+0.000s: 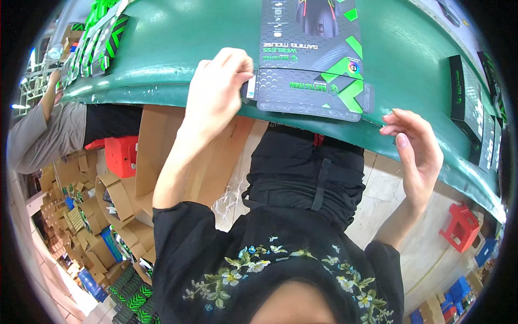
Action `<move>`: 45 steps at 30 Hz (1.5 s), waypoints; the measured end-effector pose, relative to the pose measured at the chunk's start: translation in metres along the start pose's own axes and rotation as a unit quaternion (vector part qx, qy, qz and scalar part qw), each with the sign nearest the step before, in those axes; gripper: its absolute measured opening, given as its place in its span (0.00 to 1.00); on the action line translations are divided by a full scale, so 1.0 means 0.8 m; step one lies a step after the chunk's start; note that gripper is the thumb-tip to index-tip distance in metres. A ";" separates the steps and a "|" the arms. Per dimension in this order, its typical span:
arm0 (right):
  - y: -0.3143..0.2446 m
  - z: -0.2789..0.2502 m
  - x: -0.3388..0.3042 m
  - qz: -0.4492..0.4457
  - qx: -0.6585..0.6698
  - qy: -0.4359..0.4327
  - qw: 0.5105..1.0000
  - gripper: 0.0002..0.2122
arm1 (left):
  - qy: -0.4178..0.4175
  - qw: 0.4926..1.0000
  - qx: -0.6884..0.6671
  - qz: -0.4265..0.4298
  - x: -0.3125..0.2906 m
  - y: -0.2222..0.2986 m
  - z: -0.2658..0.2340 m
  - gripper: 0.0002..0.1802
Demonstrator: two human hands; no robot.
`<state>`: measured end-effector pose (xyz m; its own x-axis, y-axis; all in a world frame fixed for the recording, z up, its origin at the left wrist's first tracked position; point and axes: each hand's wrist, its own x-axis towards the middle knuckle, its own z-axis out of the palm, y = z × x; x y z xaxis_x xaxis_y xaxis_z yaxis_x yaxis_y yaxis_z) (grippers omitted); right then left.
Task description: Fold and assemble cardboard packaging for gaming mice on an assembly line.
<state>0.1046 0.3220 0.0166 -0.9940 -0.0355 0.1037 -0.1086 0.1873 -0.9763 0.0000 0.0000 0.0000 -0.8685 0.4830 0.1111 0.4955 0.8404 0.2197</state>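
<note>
A black and green printed mouse box lies on the green table in front of me, its print upside down. Its end flap points toward me, close to the table's front edge. My left hand is at the box's left side, fingers curled in beside a small side flap with a white patch. Whatever those fingers pinch, if anything, is hidden. Off the box's right corner, my right hand hovers at the table edge, fingers apart and holding nothing.
The green tabletop curves across the view. Black and green boxes stand at its far left and right. A large open carton sits below the left edge. Another person's arm is at far left. A red stool stands lower right.
</note>
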 end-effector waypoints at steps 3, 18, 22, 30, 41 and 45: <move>-0.005 -0.012 -0.012 0.014 -0.042 0.035 0.998 0.13 | 0.075 0.934 -0.349 -0.029 -0.039 -0.030 -0.004 0.02; 0.011 0.024 0.059 -0.053 -0.318 -0.096 0.942 0.24 | 0.184 0.949 -0.042 -0.252 -0.164 -0.096 -0.006 0.05; 0.014 0.016 0.057 -0.017 -0.345 -0.125 0.930 0.26 | 0.132 0.990 -0.036 -0.016 -0.056 -0.011 -0.021 0.24; 0.029 -0.021 0.075 -0.088 -0.246 -0.198 0.945 0.22 | 0.016 0.977 0.011 0.210 0.003 -0.017 -0.011 0.29; 0.044 -0.044 0.107 -0.108 -0.065 -0.219 0.968 0.14 | -0.027 0.968 -0.215 0.129 0.026 -0.021 -0.018 0.30; 0.061 -0.039 0.101 -0.120 0.022 -0.147 0.982 0.15 | -0.043 0.943 -0.294 0.153 0.030 -0.016 0.002 0.31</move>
<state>0.0184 0.3591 -0.0163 -0.8924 -0.3553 0.2781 -0.3309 0.0962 -0.9388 -0.0275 0.0010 -0.0015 -0.6698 0.7198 0.1824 0.6076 0.3902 0.6918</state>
